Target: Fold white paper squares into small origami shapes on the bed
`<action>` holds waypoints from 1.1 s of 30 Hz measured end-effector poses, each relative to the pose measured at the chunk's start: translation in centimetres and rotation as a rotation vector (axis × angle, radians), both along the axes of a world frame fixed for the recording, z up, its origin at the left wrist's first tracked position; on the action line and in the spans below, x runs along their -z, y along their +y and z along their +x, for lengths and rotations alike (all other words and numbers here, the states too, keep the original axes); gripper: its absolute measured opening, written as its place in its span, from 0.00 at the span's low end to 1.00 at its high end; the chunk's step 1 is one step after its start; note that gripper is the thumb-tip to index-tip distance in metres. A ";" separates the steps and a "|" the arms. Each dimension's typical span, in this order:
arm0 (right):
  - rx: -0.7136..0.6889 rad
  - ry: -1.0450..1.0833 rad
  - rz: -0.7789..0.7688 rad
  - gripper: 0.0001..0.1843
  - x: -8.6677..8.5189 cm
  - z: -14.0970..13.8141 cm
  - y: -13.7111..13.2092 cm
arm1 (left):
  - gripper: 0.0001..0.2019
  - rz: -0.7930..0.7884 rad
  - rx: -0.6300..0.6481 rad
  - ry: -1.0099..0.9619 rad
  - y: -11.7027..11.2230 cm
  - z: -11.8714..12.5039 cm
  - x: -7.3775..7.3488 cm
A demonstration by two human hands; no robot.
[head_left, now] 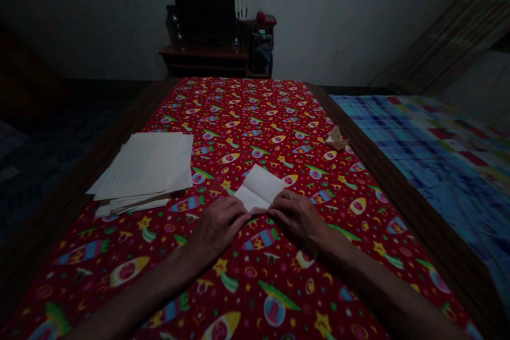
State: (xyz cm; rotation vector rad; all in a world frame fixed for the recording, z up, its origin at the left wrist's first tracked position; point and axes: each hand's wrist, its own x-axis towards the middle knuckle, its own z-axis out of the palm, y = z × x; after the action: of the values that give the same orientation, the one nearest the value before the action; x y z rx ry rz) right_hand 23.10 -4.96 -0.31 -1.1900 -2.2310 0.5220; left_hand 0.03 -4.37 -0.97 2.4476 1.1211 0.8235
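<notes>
A small white sheet of paper (261, 186) lies in front of me on the red patterned cloth (255, 271). One crease runs across it, and its near edge is turned up in a narrow fold. My left hand (219, 220) pinches the near left end of that fold between thumb and fingers. At the near right end, my right hand (297, 212) grips the paper in the same way. The fingertips of both hands cover parts of the folded edge.
A stack of paper sheets (139, 167) lies to the left. A small folded paper piece (337, 139) sits near the right edge. Beyond the far end stands a desk (205, 53) with a dark monitor (205, 16). Right of the table is a checked bedspread (398, 138).
</notes>
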 end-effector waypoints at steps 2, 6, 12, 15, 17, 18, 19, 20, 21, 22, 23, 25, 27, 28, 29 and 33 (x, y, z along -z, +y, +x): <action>0.015 0.006 -0.020 0.10 -0.1 0.0 0.0 | 0.08 -0.054 -0.018 -0.013 0.2 0.1 0.0; 0.012 0.023 -0.021 0.08 -0.1 -0.2 -0.1 | 0.08 -0.088 -0.050 0.015 0.6 0.2 -0.3; 0.066 -0.024 0.020 0.09 0.0 -0.8 -0.1 | 0.10 -0.062 -0.093 0.108 1.2 0.4 -0.5; 0.126 -0.126 0.047 0.11 0.3 -1.1 -0.1 | 0.10 -0.043 -0.093 0.127 1.3 0.4 -0.6; 0.160 -0.207 0.067 0.13 0.5 -1.2 -0.1 | 0.11 -0.031 -0.081 0.125 1.3 0.4 -0.7; 0.173 -0.244 0.073 0.13 0.6 -1.3 -0.1 | 0.11 -0.024 -0.073 0.121 1.3 0.4 -0.6; 0.186 -0.280 0.082 0.13 0.7 -1.4 -0.1 | 0.11 -0.022 -0.067 0.120 1.3 0.3 -0.6; 0.199 -0.310 0.094 0.13 0.8 -1.5 -0.1 | 0.11 -0.024 -0.064 0.122 1.3 0.3 -0.6; 0.210 -0.336 0.109 0.13 0.9 -1.6 -0.1 | 0.11 -0.024 -0.062 0.124 1.4 0.3 -0.5; 0.219 -0.357 0.123 0.13 0.9 -1.6 0.0 | 0.11 -0.023 -0.063 0.125 1.4 0.3 -0.4; 0.226 -0.372 0.136 0.13 1.0 -1.7 0.0 | 0.10 -0.019 -0.066 0.128 1.4 0.3 -0.4; 0.229 -0.390 0.153 0.13 1.1 -1.7 0.0 | 0.10 -0.013 -0.071 0.141 1.4 0.2 -0.2; 0.224 -0.400 0.159 0.13 1.1 -1.7 0.1 | 0.10 -0.011 -0.075 0.153 1.5 0.2 -0.1; 0.224 -0.405 0.158 0.13 1.1 -1.8 0.1 | 0.10 -0.012 -0.074 0.157 1.5 0.2 -0.1; 0.223 -0.409 0.156 0.12 1.1 -1.8 0.1 | 0.10 -0.013 -0.071 0.159 1.5 0.2 -0.1; 0.227 -0.416 0.130 0.11 0.7 -1.8 0.1 | 0.10 -0.017 -0.060 0.143 1.5 0.1 -0.1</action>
State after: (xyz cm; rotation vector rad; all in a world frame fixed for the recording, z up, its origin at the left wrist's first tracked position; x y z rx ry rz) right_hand 21.26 -4.85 -1.05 -1.5690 -2.3740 0.0361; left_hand 0.16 -2.83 -0.85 2.5033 1.2514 0.6609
